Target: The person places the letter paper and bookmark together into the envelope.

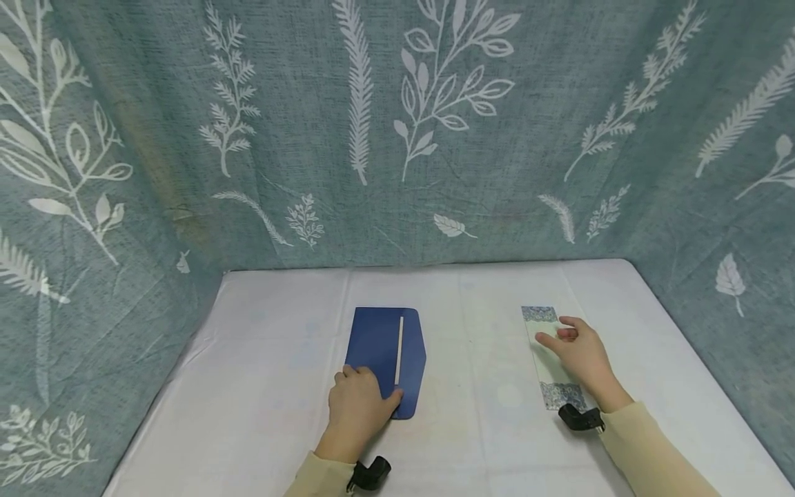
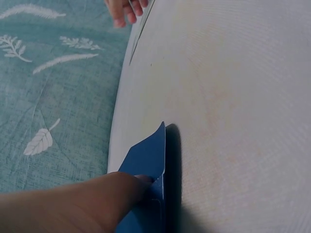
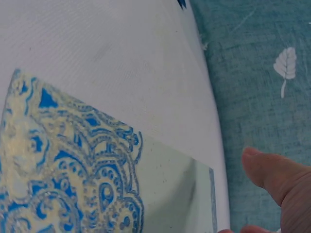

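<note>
A dark blue envelope point(image 1: 379, 336) with a narrow pale strip point(image 1: 399, 348) along it lies left of centre in the head view. My left hand point(image 1: 359, 407) holds its near end, the thumb point(image 2: 124, 191) across the blue paper and the other fingers over toward its left side. In the left wrist view the envelope's edge casts a dark shadow on the cloth. To the right lies a long pale green card point(image 1: 546, 359) with blue patterned bands at both ends. Over the card's right side hovers my right hand point(image 1: 580, 352), thumb and fingers apart with nothing between them.
White cloth point(image 1: 472, 442) covers the table, with light creases. A green curtain point(image 1: 385, 228) with white leaf prints hangs behind and on both sides. Black wrist cameras point(image 1: 370, 473) sit at both sleeves.
</note>
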### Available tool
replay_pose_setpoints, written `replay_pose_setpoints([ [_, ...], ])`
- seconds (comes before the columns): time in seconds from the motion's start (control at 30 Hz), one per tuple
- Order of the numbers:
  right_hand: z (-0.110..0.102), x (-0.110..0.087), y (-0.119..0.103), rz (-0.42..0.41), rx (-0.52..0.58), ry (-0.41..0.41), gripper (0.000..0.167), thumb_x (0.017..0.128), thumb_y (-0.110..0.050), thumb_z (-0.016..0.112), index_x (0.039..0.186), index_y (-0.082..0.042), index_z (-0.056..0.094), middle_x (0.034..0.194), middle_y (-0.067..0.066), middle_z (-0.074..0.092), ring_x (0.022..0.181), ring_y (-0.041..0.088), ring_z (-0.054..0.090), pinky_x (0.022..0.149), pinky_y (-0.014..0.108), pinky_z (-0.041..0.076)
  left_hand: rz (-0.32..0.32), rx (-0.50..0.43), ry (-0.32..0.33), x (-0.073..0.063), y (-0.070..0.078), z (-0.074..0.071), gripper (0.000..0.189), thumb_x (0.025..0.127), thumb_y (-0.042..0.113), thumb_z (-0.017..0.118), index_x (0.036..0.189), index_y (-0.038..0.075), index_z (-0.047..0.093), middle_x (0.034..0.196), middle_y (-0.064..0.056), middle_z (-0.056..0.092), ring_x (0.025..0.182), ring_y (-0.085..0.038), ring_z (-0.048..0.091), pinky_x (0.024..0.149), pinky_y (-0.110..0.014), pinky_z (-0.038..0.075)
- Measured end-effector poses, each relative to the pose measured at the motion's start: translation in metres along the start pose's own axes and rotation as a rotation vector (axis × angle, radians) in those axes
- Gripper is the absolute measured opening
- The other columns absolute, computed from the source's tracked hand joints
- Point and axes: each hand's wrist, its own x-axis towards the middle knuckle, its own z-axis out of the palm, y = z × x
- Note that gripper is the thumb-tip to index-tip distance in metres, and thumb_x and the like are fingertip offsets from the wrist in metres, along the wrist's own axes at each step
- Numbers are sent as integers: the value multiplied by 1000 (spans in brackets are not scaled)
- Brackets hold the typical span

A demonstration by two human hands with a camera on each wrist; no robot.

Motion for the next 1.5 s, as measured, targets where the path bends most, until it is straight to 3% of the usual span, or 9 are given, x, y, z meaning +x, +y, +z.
replay_pose_setpoints([
  [0.37,2,0,6,30,-10,29,84,89,-38,69,144,11,29,132,32,43,119,44,43,95,53,39,10,3,5,-1,0,0,92,75,63,70,111,-21,58,114,-40,55,95,-46,58,62,-47,53],
  [0.57,4,3,9,32,-30,23,93,85,-36,74,144,15,22,126,31,42,114,43,44,92,53,40,9,1,13,-1,-1,-2,91,75,62,70,110,-21,59,115,-40,54,95,-47,58,61,-47,53],
  [0.8,8,7,10,8,-128,22,92,82,-33,78,139,17,25,117,34,44,107,46,47,85,54,43,7,-16,8,0,-2,-2,90,75,61,71,109,-22,59,113,-40,55,95,-47,58,62,-48,53],
  [0.97,11,7,4,59,-186,27,90,79,-34,78,133,19,28,118,39,45,102,49,51,82,55,44,-5,-28,-7,0,-4,-1,88,75,60,71,107,-21,59,107,-37,56,90,-44,57,61,-48,52],
  [1.2,8,4,-2,97,-242,19,88,78,-37,78,127,20,33,108,37,50,93,46,53,76,53,45,-7,-18,-34,0,-2,-2,89,76,60,70,111,-21,58,112,-39,55,95,-46,57,64,-49,52],
  [1.5,3,3,4,87,-215,-31,84,81,-38,75,129,18,35,121,40,46,103,47,52,81,53,45,0,-16,-18,-1,-1,-3,89,75,60,71,109,-21,59,109,-38,56,92,-45,57,61,-49,52],
])
